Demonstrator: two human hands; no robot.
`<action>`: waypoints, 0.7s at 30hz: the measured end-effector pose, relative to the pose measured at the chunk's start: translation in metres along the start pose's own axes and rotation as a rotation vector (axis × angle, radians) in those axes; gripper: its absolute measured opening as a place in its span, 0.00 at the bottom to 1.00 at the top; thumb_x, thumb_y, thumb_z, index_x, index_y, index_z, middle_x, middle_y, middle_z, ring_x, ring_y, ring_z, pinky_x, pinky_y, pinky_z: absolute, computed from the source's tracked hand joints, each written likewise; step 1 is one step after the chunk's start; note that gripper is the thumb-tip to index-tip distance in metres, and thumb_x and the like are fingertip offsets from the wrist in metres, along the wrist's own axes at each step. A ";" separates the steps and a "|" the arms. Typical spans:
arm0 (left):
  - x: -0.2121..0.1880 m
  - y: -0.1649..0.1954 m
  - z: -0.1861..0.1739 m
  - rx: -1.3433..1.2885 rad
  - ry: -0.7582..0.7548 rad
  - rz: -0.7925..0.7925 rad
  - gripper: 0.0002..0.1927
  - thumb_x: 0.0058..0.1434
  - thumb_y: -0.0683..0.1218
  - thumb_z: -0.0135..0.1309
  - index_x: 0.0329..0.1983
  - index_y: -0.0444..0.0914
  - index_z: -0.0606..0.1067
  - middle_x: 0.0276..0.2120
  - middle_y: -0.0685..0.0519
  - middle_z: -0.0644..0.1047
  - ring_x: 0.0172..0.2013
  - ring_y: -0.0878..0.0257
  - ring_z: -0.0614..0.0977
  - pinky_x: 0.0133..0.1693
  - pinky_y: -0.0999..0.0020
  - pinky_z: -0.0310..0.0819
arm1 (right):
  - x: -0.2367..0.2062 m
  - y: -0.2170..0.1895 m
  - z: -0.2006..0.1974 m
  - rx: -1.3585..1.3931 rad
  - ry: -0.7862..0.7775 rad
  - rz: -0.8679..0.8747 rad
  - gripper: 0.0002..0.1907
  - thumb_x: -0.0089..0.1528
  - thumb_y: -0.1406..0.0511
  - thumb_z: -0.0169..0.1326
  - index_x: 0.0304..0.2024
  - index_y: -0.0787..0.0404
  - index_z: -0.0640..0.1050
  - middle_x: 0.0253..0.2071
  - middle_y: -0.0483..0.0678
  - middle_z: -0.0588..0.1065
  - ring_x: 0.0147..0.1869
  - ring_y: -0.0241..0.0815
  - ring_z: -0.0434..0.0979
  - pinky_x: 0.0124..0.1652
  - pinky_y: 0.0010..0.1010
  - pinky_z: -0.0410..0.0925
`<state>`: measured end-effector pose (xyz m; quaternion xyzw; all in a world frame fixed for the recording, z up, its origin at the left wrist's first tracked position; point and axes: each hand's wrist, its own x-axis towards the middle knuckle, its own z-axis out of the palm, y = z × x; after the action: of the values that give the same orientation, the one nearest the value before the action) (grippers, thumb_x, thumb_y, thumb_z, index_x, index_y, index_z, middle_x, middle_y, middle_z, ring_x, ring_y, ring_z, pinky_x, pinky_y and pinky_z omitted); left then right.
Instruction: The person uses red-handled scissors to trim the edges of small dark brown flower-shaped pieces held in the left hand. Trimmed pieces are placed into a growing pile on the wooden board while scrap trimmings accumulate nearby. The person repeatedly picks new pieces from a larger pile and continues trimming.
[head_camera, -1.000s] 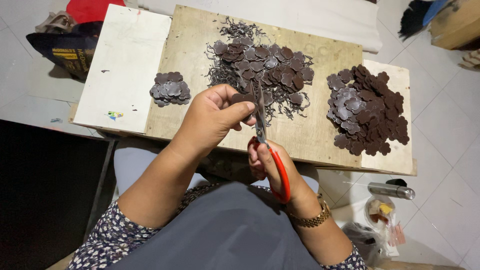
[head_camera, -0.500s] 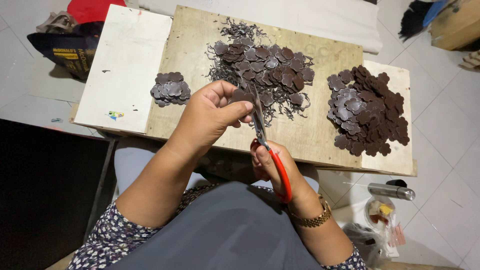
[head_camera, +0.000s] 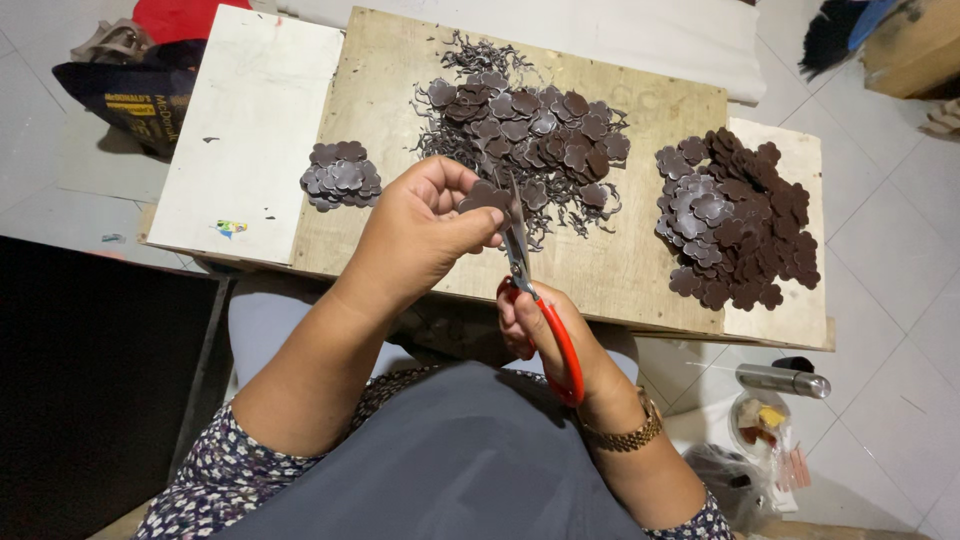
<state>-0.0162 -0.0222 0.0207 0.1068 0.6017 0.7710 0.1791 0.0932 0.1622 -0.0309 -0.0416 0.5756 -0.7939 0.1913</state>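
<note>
Pale floor tiles surround a low plywood board (head_camera: 640, 270) that serves as the worktop, with a white panel (head_camera: 250, 120) lying against its 9 o'clock edge. Near the middle of the view the left hand (head_camera: 420, 235) pinches a dark brown flower-shaped piece (head_camera: 487, 196) between thumb and fingertips, holding it just above the board. At 5 o'clock from that piece the right hand (head_camera: 545, 335) is closed around the red handles of a pair of scissors (head_camera: 525, 275), whose blades point toward 12 o'clock and meet the edge of the held piece. Beyond the hands, at 12 o'clock, sits a loose heap of brown pieces mixed with thin curled trimmings (head_camera: 520, 130). Toward 3 o'clock a larger pile of brown flower shapes (head_camera: 735, 220) spreads over the board's right end, well apart from the hands. At 10 o'clock a small neat stack of the same shapes (head_camera: 340, 175) lies where the board meets the white panel. A gold wristwatch (head_camera: 625, 435) circles the right wrist, and a metal flask (head_camera: 785, 380) lies on the floor at 4 o'clock
</note>
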 end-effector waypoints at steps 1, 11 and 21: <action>0.000 0.000 0.000 0.007 0.005 0.001 0.10 0.61 0.38 0.58 0.43 0.32 0.71 0.35 0.49 0.81 0.33 0.69 0.83 0.38 0.74 0.82 | 0.000 0.000 0.000 -0.003 0.004 -0.001 0.22 0.72 0.49 0.45 0.36 0.59 0.68 0.25 0.37 0.58 0.26 0.30 0.55 0.27 0.23 0.54; 0.001 0.001 -0.001 -0.034 0.014 -0.030 0.11 0.60 0.36 0.59 0.44 0.32 0.71 0.35 0.49 0.81 0.32 0.69 0.83 0.34 0.76 0.78 | 0.000 0.002 -0.001 -0.028 0.042 0.021 0.22 0.70 0.48 0.46 0.34 0.58 0.68 0.25 0.38 0.60 0.24 0.29 0.54 0.25 0.22 0.53; 0.000 0.002 -0.004 -0.064 0.003 0.002 0.11 0.62 0.37 0.58 0.45 0.33 0.70 0.35 0.50 0.81 0.32 0.68 0.83 0.34 0.76 0.78 | -0.001 0.006 -0.003 -0.048 0.052 0.006 0.23 0.70 0.48 0.48 0.33 0.59 0.68 0.25 0.37 0.60 0.24 0.29 0.54 0.24 0.23 0.53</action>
<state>-0.0184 -0.0256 0.0218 0.1005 0.5769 0.7902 0.1806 0.0951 0.1635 -0.0368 -0.0237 0.5995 -0.7801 0.1776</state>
